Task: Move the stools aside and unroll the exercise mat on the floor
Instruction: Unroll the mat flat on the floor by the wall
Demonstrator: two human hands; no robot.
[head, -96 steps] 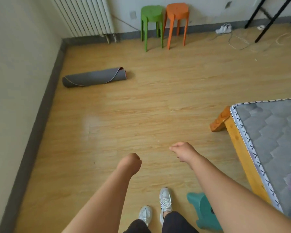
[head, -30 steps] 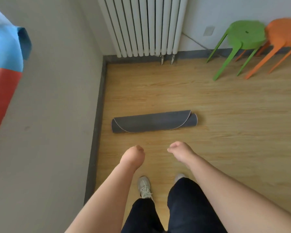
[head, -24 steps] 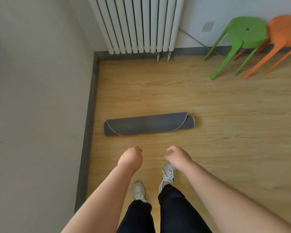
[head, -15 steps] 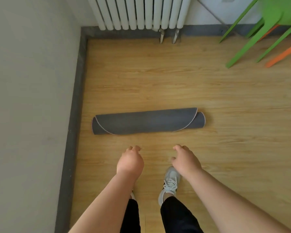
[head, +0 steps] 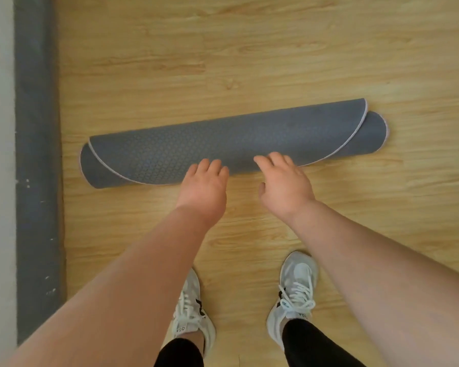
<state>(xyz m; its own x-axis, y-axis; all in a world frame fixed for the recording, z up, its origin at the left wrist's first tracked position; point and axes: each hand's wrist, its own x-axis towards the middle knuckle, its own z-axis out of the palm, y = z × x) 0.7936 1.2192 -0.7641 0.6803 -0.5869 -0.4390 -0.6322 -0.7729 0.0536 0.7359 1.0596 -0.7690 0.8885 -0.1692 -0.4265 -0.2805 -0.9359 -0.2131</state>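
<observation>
- The exercise mat lies rolled on the floor, crosswise in front of me.
- My left hand and right hand are open, fingertips on its near side.
- I'd pin the loose pale-trimmed edge, then push the roll away evenly.

Person: 2 bare forearms. Footwear: 2 pale grey-white lace-up trainers, white laces, black marks on the tongues. Legwear: black close-fitting trousers, reaching the ankles.
</observation>
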